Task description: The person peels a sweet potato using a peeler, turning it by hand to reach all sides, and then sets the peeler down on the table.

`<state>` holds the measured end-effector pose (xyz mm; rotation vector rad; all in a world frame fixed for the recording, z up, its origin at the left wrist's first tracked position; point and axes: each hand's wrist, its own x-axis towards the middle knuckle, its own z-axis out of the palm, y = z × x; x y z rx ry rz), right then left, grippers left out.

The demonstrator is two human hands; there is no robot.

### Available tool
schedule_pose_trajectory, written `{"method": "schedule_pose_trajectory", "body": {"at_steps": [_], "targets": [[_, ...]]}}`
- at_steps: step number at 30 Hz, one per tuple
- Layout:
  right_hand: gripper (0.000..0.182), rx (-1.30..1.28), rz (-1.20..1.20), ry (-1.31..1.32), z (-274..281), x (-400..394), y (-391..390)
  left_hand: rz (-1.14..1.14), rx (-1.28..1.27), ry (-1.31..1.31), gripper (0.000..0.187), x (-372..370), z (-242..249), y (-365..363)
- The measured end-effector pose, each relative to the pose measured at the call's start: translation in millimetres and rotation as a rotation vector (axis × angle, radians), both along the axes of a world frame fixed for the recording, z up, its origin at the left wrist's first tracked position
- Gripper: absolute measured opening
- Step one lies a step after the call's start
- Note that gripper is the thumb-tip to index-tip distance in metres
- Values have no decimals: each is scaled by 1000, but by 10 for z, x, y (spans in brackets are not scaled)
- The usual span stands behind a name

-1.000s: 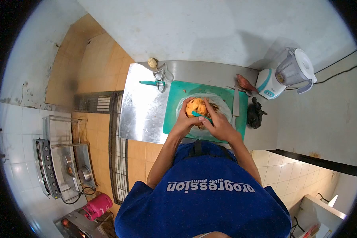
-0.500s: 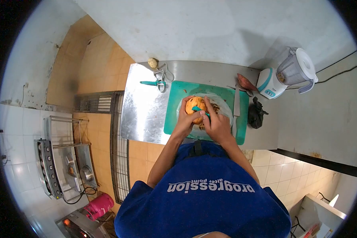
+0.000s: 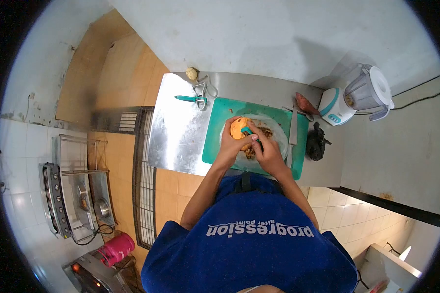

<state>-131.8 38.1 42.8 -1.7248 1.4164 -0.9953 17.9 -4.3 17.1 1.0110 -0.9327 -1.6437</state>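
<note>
My left hand point(image 3: 231, 145) is wrapped round a peeled orange sweet potato point(image 3: 238, 127), held above the chopping board. In my right hand point(image 3: 270, 155) is a teal peeler point(image 3: 246, 131), its head against the side of the sweet potato; my fingers partly cover it. Brown and orange peelings point(image 3: 266, 132) lie beneath my hands on a whitish, see-through plastic sheet or bag point(image 3: 280, 142). That rests on the green chopping board point(image 3: 220, 108). A large knife point(image 3: 293, 128) lies along the board's right side.
A blender point(image 3: 336, 105) stands at the right, beside an unpeeled reddish sweet potato point(image 3: 305, 103) and a black plastic bag point(image 3: 317, 142). Another teal-handled peeler point(image 3: 190, 98) and a pale round vegetable point(image 3: 191, 73) lie at the steel table's point(image 3: 176, 132) back left.
The sweet potato has turned and tilted in my left hand, shifting slightly up and left. The peeler has moved slightly right across it. The whole view has shifted a little.
</note>
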Motion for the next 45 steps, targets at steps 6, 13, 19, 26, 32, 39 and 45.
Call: {"method": "schedule_pose_trajectory", "body": {"at_steps": [6, 13, 19, 26, 32, 39, 45], "targets": [[46, -15, -35, 23, -114, 10, -38, 17, 36, -11, 68, -49, -90, -13], [46, 368, -209, -105, -369, -466, -121, -52, 65, 51, 58, -20, -140, 73], [46, 194, -35, -10, -118, -192, 139, -26, 294, 63, 38, -175, -310, 66], [46, 98, -154, 156, -530, -254, 124, -123, 265, -84, 45, -160, -590, 156], [47, 73, -107, 198, -236, -54, 255, 115, 179, -105, 39, -289, -641, 104], [47, 6, -156, 223, -303, -32, 157, 165, 55, -127, 34, -299, -647, 85], [45, 1, -203, 152, -330, -141, 30, 162, -86, -188, 33, -300, -619, 163]]}}
